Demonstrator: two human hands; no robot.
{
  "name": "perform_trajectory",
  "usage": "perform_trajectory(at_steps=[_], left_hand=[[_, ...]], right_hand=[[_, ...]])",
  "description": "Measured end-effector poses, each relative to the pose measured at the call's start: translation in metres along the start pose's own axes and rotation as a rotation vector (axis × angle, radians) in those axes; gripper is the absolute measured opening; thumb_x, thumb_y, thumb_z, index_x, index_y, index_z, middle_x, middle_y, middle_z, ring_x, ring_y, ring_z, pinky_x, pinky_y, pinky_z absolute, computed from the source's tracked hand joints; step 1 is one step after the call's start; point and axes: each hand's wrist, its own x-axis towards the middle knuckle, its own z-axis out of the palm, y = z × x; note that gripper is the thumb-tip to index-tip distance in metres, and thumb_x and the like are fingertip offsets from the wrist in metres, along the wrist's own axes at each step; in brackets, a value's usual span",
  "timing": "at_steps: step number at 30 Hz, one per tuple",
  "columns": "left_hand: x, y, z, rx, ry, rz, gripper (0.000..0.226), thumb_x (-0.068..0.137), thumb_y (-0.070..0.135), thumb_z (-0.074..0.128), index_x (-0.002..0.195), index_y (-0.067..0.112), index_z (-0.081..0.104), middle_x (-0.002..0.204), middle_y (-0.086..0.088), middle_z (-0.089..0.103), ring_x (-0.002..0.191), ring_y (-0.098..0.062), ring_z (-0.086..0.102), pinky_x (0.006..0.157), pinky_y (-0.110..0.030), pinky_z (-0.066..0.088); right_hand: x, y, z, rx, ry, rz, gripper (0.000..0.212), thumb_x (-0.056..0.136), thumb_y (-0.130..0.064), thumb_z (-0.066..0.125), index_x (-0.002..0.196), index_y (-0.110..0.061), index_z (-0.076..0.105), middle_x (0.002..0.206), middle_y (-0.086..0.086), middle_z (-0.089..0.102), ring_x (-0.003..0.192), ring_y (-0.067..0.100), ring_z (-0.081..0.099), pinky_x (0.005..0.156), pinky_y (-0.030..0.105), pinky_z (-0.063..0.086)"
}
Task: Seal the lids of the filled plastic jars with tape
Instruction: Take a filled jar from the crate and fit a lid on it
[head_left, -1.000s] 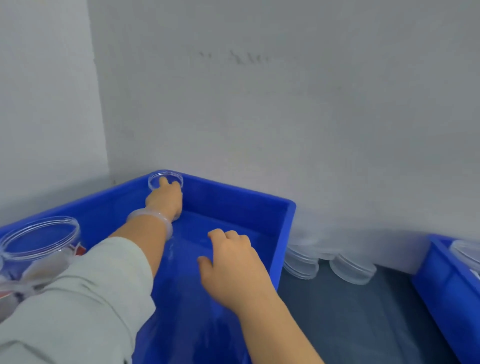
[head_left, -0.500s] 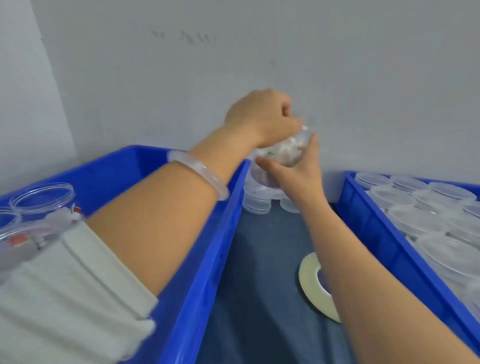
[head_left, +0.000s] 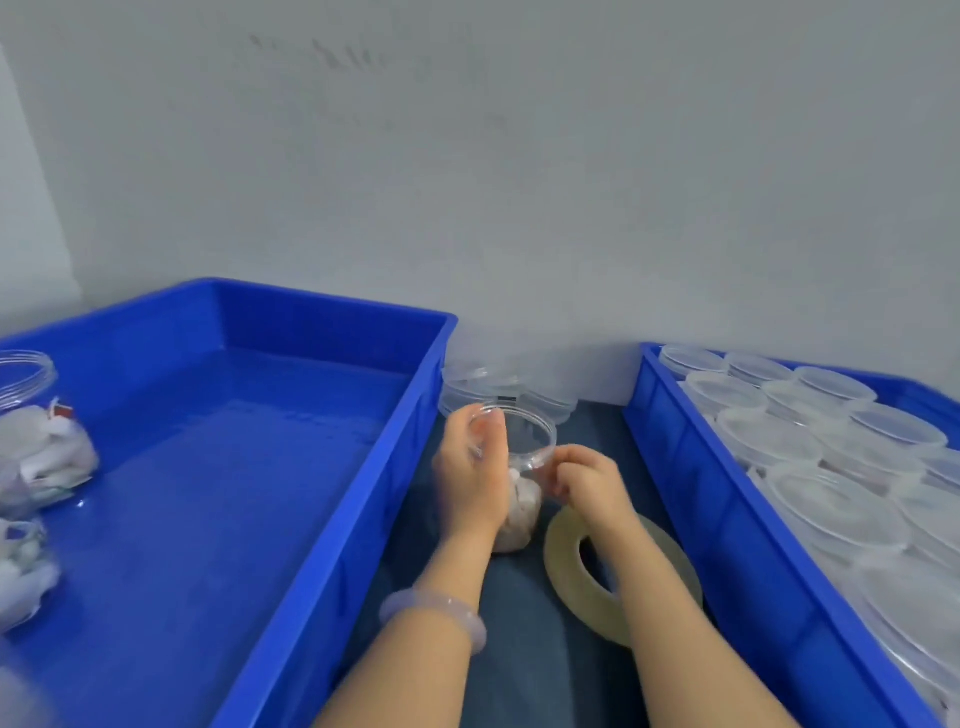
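left hand (head_left: 470, 480) curls round jar (head_left: 523, 506) from its left side, fingertips over rim. right hand (head_left: 589, 480) pinches rim on opposite side. jar upright between both grips, long axis vertical. lid seated or not: cannot tell. tape roll (head_left: 563, 548) lies flat just beneath right wrist, so right hand is nearer; likely it drops back to fetch roll.

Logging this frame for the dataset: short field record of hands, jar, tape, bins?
left hand: grips the jar on its left side
right hand: holds its right side near the rim
jar: filled, upright on the mat between bins; lid unclear
tape roll: flat on mat, right of jar, partly under right forearm
left bin: filled jars at left edge
right bin: rows of lidded jars
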Motion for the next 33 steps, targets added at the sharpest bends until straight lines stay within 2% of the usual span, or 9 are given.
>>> perform_trajectory(at_steps=[3,9,13,16,19,22,26,29,33], left_hand=[[0.001,-0.007,0.004,-0.048,0.029,0.079,0.056,0.075,0.065,0.030,0.103,0.028,0.062,0.093,0.019,0.064,0.089,0.006,0.059,0.070,0.000,0.037],[0.000,-0.028,0.004,-0.114,0.025,0.205,0.040,0.081,0.053,0.034,0.107,0.031,0.057,0.097,0.018,0.068,0.096,0.001,0.063,0.081,-0.012,0.045],[0.002,-0.036,0.004,-0.151,-0.005,0.235,0.047,0.081,0.056,0.035,0.112,0.028,0.057,0.105,0.022,0.067,0.100,-0.003,0.064,0.083,-0.015,0.047],[0.002,-0.035,0.006,-0.189,-0.027,0.225,0.062,0.079,0.074,0.038,0.113,0.026,0.058,0.107,0.020,0.067,0.101,-0.003,0.064,0.083,-0.013,0.047],[0.002,-0.034,0.002,-0.222,-0.045,0.122,0.059,0.074,0.074,0.037,0.108,0.030,0.058,0.102,0.011,0.070,0.100,-0.002,0.064,0.086,-0.015,0.047],[0.004,-0.031,0.001,-0.241,-0.052,-0.004,0.064,0.071,0.070,0.026,0.101,0.027,0.062,0.097,0.009,0.068,0.091,0.005,0.064,0.078,-0.007,0.044],[-0.005,-0.022,-0.001,-0.206,-0.032,-0.078,0.057,0.085,0.056,0.022,0.086,0.023,0.068,0.083,0.011,0.070,0.086,-0.002,0.066,0.073,-0.012,0.047],[-0.015,-0.016,-0.010,-0.187,-0.028,-0.052,0.054,0.089,0.049,0.022,0.070,0.025,0.066,0.072,0.010,0.069,0.075,-0.002,0.064,0.071,-0.021,0.049],[-0.025,-0.008,-0.021,-0.205,-0.050,-0.055,0.058,0.098,0.040,0.022,0.056,0.033,0.061,0.053,0.015,0.059,0.052,0.005,0.052,0.052,-0.013,0.041]], right_hand=[[0.053,0.005,-0.009,-0.338,0.131,-0.024,0.029,0.092,-0.010,0.049,0.118,-0.015,0.061,0.120,0.003,0.060,0.115,0.021,0.053,0.091,0.033,0.044],[0.150,0.027,-0.002,-0.931,-0.009,0.018,0.080,0.094,-0.057,0.041,0.153,-0.020,0.002,0.161,0.006,0.003,0.146,0.035,-0.004,0.118,0.046,0.007],[0.179,0.038,0.005,-0.792,0.048,-0.026,0.060,0.082,-0.057,0.063,0.121,-0.016,0.045,0.138,0.016,0.039,0.132,0.035,0.031,0.109,0.043,0.030],[0.170,0.024,0.007,-0.765,0.075,-0.040,0.046,0.076,-0.051,0.072,0.093,-0.017,0.046,0.115,0.011,0.049,0.100,0.026,0.051,0.087,0.037,0.045],[0.140,-0.004,0.001,-0.459,0.276,-0.145,0.060,0.074,-0.048,0.074,0.118,-0.014,0.052,0.124,0.012,0.051,0.106,0.027,0.053,0.083,0.032,0.041],[0.079,-0.041,-0.021,-0.092,0.062,-0.193,0.066,0.071,-0.054,0.066,0.131,-0.030,0.053,0.133,-0.001,0.055,0.120,0.016,0.052,0.098,0.030,0.041],[-0.009,-0.055,-0.019,-0.278,-0.346,-0.251,0.069,0.055,-0.058,0.065,0.122,-0.043,0.057,0.123,-0.026,0.053,0.110,-0.016,0.048,0.088,0.009,0.041],[-0.031,-0.052,-0.009,-0.415,-0.297,-0.301,0.064,0.072,-0.046,0.071,0.132,-0.041,0.049,0.124,-0.022,0.044,0.115,-0.008,0.043,0.081,0.009,0.034],[-0.034,-0.072,-0.003,-0.666,-0.330,-0.308,0.081,0.057,-0.062,0.072,0.126,-0.029,0.047,0.121,-0.019,0.045,0.110,0.002,0.046,0.076,0.015,0.036]])
